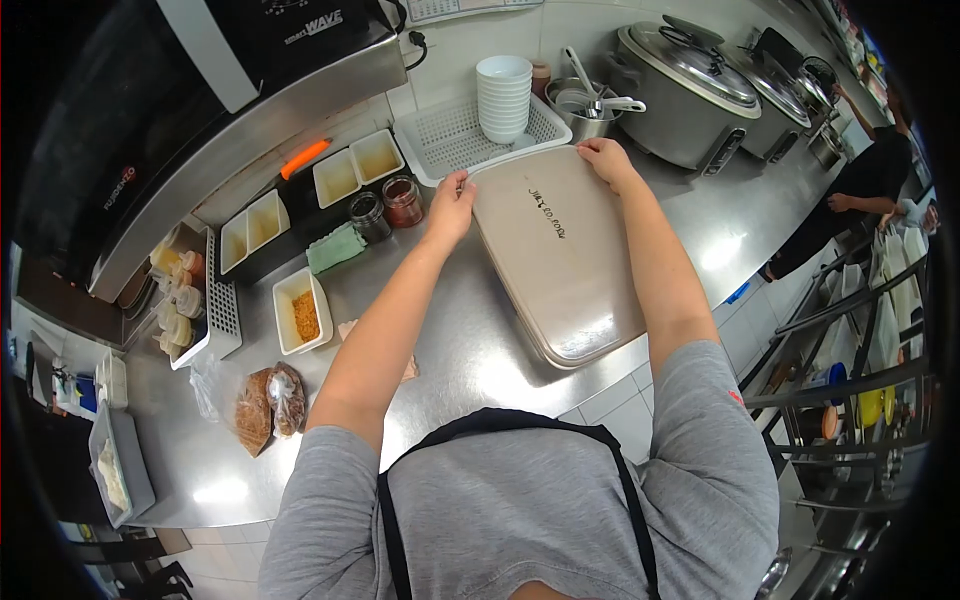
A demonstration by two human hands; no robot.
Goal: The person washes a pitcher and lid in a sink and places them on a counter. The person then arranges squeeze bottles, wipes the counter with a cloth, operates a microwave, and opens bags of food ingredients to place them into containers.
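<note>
A large greyish-beige plastic container lid [570, 260] with dark handwriting lies at a slant on the steel counter, its near corner close to the front edge. My left hand [453, 210] has its fingers curled on the lid's far left corner. At the far right corner, my right hand [608, 165] pinches the rim. What lies under the lid is hidden. Beyond it stands a white perforated basket [440, 140] with stacked white bowls [504, 100]. Two jars [402, 202] with dark and reddish contents are left of my left hand.
Rice cookers [690, 90] and a pot of utensils [585, 105] line the back right. On the left are white tubs [340, 178], a green cloth [336, 248], a tray of orange crumbs [302, 310] and bagged brown food [270, 400]. A person [860, 190] stands far right, beyond the counter.
</note>
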